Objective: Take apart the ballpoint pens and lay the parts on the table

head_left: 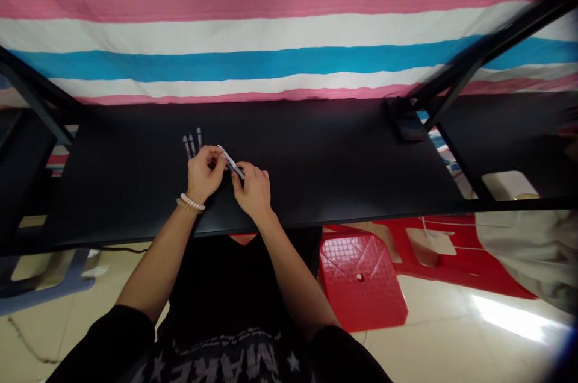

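Note:
A pen with a white upper part and a grey lower part slants between my two hands above the black table. Its grey end is gripped by the fingers of my right hand. My left hand is beside the white part, thumb and fingertips pinched together close to it; whether they touch the pen or hold something small, I cannot make out. Several similar pens lie on the table just beyond my left hand, their lower ends partly hidden by it.
The black table has metal frame legs at both sides. A dark object rests near its far right corner. A striped cloth hangs behind. A red stool stands below the front edge. At the right is part of another person's clothing.

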`<state>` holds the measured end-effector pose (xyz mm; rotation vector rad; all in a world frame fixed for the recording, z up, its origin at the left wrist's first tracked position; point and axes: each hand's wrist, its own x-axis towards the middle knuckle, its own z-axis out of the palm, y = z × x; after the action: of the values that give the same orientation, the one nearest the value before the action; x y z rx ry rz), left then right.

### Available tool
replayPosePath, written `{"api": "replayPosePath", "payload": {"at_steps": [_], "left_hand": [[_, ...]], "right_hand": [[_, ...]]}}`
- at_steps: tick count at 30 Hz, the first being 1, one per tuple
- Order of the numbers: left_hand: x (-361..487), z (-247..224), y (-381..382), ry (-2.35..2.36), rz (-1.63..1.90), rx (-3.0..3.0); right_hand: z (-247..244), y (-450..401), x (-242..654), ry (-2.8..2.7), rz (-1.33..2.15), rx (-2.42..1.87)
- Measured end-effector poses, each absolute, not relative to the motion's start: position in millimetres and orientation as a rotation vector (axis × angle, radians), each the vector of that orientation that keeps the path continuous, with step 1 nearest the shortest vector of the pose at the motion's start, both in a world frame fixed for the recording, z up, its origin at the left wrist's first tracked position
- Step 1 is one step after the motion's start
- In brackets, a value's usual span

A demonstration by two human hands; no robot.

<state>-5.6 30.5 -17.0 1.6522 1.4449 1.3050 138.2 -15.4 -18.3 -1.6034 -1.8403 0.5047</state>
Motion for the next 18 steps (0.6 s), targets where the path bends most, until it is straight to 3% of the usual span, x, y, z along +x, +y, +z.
{"api": "replayPosePath", "payload": {"at_steps": [18], "left_hand": [[-5.8,-19.7,31.5,1.444,1.306,1.679]], "right_hand": [[-17.4,-15.2,138.3,-1.833,0.514,-1.600]]}}
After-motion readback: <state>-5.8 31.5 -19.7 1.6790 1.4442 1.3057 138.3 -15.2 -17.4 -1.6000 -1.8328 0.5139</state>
